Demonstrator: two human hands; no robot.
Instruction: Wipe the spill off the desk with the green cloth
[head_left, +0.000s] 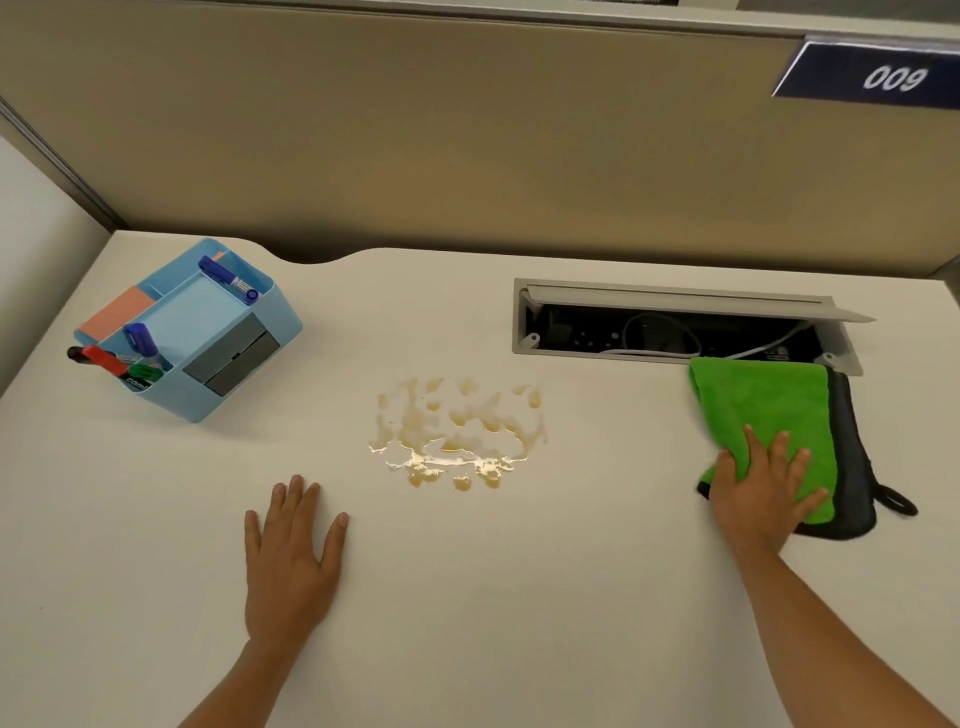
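A yellowish-brown spill (457, 434) spreads in patches over the middle of the white desk (493, 597). The green cloth (763, 400), folded with a dark grey underside and a black loop, lies at the right, well apart from the spill. My right hand (761, 491) rests flat on the cloth's near end, fingers spread over it and not closed around it. My left hand (291, 556) lies flat on the bare desk, below and left of the spill, fingers apart and holding nothing.
A light blue desk organiser (192, 332) with markers and sticky notes stands at the back left. An open cable hatch (675, 325) with white cables is set in the desk just behind the cloth. A beige partition (467, 145) closes off the back edge.
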